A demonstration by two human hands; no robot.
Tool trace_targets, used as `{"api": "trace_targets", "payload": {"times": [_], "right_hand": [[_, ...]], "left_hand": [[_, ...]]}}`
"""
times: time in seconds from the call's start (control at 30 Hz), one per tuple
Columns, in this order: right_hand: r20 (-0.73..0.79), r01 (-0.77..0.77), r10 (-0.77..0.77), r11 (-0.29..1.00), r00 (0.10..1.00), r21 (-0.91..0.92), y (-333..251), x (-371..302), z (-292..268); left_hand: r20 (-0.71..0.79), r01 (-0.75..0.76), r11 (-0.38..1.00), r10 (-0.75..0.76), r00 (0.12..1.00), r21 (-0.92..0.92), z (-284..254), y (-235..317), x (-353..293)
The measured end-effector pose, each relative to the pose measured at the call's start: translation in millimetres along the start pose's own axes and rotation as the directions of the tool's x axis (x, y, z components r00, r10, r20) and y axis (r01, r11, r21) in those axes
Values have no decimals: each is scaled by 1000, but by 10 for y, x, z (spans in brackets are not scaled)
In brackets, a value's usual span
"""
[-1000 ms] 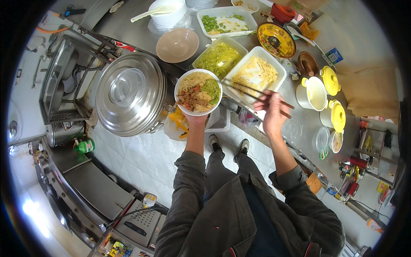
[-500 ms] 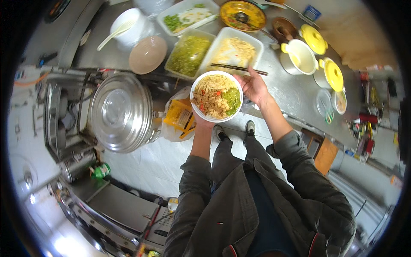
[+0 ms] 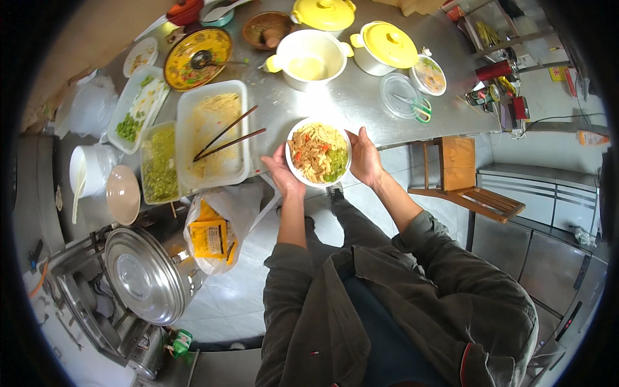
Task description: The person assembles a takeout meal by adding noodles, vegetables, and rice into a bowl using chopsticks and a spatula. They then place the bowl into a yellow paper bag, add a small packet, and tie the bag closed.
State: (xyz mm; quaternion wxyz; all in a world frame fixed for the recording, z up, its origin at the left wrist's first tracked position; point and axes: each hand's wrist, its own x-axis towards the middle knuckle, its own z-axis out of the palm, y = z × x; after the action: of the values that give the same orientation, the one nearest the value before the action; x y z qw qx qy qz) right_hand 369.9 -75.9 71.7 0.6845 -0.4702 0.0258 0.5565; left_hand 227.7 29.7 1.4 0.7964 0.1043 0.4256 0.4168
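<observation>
A round white bowl (image 3: 350,158) is between my two hands, above the front edge of the counter. It holds noodles (image 3: 327,137), browned shredded meat with red bits, and chopped green vegetables. My left hand (image 3: 285,173) supports its left side, while my right hand (image 3: 366,160) grips the right side with the thumb up; the fingers beneath are partly hidden. Left of the bowl, a pair of dark chopsticks (image 3: 227,132) lies splayed across a white tub (image 3: 182,113) of pale noodles. Beside that tub is another container of chopped greens (image 3: 159,168).
A white pot (image 3: 316,74) and yellow-lidded pots (image 3: 390,44) stand at the back. A clear lid (image 3: 398,97) with green-handled scissors (image 3: 422,111) lies right. A large steel pot (image 3: 145,274) and a bag (image 3: 222,226) are at lower left, a wooden chair (image 3: 458,171) at right.
My view and body have turned right along the counter, and the bowl came with me. My right hand has closed onto the bowl's side. The chopsticks, earlier by that hand, now lie apart from it.
</observation>
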Motion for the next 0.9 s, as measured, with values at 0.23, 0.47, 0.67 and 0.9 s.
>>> {"api": "trace_targets", "payload": {"times": [0.23, 0.47, 0.67, 0.9], "right_hand": [[-73, 85, -100, 979, 992, -185, -181, 698, -547], [347, -141, -617, -603, 706, -785, -1222, 642, -1647], [619, 113, -433, -754, 655, -647, -1607, 312, -2016], [475, 426, -680, -256, 558, -867, -1923, -440, -805]], "left_hand": [[89, -35, 984, 19, 996, 175, 381, -217, 352], [2, -415, 748, 484, 875, 517, -309, -266, 317], [-375, -115, 925, 257, 891, 361, -188, -571, -573], [-156, -186, 856, 293, 943, 482, -132, -657, -884]]}}
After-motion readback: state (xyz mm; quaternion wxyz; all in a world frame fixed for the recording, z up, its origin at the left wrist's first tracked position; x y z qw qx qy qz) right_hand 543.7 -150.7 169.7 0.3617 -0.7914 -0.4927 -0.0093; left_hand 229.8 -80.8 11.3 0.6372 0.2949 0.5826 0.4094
